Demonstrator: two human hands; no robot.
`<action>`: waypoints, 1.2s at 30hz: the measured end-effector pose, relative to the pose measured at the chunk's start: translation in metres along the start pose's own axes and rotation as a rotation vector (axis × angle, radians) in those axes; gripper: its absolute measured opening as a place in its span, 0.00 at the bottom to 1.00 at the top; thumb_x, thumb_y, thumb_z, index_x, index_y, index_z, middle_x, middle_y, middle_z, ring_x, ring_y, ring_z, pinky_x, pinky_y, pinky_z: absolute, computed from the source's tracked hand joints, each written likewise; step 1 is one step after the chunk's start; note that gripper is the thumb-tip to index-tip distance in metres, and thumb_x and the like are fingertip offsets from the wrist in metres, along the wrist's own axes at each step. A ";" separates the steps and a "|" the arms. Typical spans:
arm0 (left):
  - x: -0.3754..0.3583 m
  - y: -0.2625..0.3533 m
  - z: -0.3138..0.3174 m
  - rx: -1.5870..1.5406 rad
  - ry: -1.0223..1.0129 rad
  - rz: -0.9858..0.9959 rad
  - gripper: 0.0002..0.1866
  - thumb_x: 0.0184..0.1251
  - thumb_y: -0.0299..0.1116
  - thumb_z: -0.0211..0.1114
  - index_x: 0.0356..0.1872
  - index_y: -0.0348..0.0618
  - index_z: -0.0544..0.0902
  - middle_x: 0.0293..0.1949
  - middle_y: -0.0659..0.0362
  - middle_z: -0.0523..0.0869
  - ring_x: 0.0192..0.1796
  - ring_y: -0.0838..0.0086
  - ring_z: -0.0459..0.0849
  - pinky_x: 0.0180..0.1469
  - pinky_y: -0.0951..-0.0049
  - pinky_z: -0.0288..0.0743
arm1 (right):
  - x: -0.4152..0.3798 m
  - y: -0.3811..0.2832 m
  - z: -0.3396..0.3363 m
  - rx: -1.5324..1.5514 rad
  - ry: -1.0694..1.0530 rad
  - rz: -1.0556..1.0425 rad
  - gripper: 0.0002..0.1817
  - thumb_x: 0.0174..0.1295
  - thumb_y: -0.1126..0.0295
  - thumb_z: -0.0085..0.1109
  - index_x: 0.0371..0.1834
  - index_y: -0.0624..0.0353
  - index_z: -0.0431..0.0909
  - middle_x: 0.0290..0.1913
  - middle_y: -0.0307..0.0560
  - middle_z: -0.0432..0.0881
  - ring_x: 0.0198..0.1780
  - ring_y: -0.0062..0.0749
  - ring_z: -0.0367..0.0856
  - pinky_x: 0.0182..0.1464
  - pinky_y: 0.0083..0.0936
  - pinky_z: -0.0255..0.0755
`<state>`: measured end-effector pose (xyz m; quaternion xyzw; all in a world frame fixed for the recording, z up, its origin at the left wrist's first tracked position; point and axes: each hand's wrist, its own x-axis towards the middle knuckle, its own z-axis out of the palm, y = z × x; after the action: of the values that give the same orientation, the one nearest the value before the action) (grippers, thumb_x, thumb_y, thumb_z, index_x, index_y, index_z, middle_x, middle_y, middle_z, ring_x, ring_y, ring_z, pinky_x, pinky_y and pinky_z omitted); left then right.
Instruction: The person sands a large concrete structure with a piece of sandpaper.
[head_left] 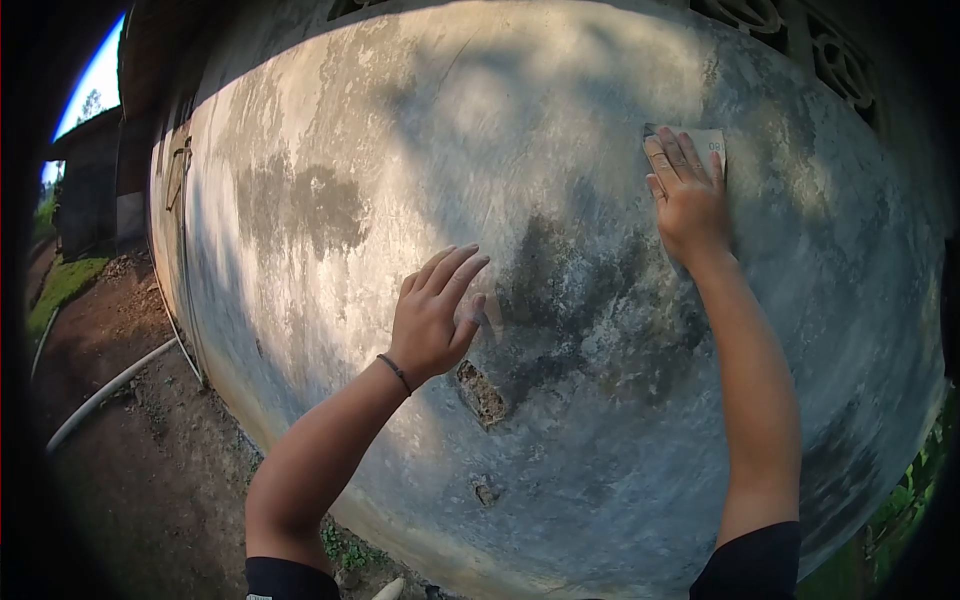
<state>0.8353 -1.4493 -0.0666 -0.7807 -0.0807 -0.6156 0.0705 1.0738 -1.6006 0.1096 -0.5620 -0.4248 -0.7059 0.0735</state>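
A weathered grey plaster wall [560, 420] with dark stains fills most of the view. My right hand [690, 200] lies flat on a piece of sandpaper [712, 142] marked with a number, pressing it against the upper right of the wall. The fingers of that hand are spread slightly over the sheet. My left hand [435, 315], with a dark band at its wrist, is at the wall's middle, its fingers apart and nothing in it. Whether its fingertips touch the plaster is hard to tell. Just below it is a chipped hole [482, 393] in the plaster.
A smaller chip [485, 491] marks the lower wall. Patterned vent blocks [842, 68] line the top right. At the left are bare soil [150, 480], a pale pipe [108, 392], grass [68, 285] and a dark building [88, 190]. Green plants grow at the lower right.
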 end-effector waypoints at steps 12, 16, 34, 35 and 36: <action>0.111 0.033 0.039 0.225 0.166 0.194 0.23 0.66 0.38 0.54 0.62 0.49 0.72 0.64 0.55 0.72 0.68 0.59 0.67 0.66 0.59 0.59 | -0.003 -0.006 0.014 0.103 0.172 0.041 0.22 0.72 0.57 0.42 0.66 0.46 0.69 0.69 0.36 0.67 0.73 0.31 0.59 0.74 0.45 0.46; 0.108 0.010 0.081 0.277 0.261 0.211 0.24 0.64 0.37 0.54 0.62 0.50 0.72 0.64 0.57 0.72 0.69 0.60 0.65 0.67 0.58 0.55 | -0.003 -0.007 0.015 0.079 0.296 0.009 0.20 0.71 0.61 0.46 0.64 0.52 0.71 0.65 0.38 0.73 0.69 0.34 0.67 0.72 0.46 0.54; -0.115 0.075 -0.025 -0.030 -0.014 0.138 0.18 0.54 0.31 0.62 0.47 0.41 0.83 0.45 0.53 0.84 0.47 0.61 0.82 0.50 0.67 0.70 | -0.096 -0.055 -0.028 0.678 0.262 0.049 0.18 0.64 0.69 0.48 0.18 0.70 0.71 0.18 0.56 0.75 0.21 0.46 0.77 0.23 0.35 0.66; -0.118 0.079 -0.040 0.005 -0.033 0.113 0.17 0.55 0.31 0.62 0.47 0.38 0.82 0.46 0.51 0.84 0.48 0.60 0.82 0.52 0.64 0.72 | -0.097 -0.052 -0.035 0.690 0.273 0.073 0.20 0.64 0.70 0.48 0.14 0.71 0.71 0.14 0.56 0.75 0.16 0.46 0.77 0.18 0.36 0.65; -0.119 0.085 -0.052 0.013 -0.044 0.078 0.17 0.56 0.31 0.61 0.47 0.37 0.82 0.45 0.50 0.84 0.48 0.59 0.82 0.51 0.64 0.73 | -0.097 -0.050 -0.040 0.703 0.290 0.097 0.23 0.63 0.71 0.48 0.09 0.72 0.71 0.09 0.56 0.74 0.12 0.46 0.77 0.14 0.36 0.65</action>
<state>0.7764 -1.5478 -0.1706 -0.7962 -0.0556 -0.5944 0.0978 1.0500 -1.6330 0.0001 -0.4164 -0.5990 -0.5850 0.3544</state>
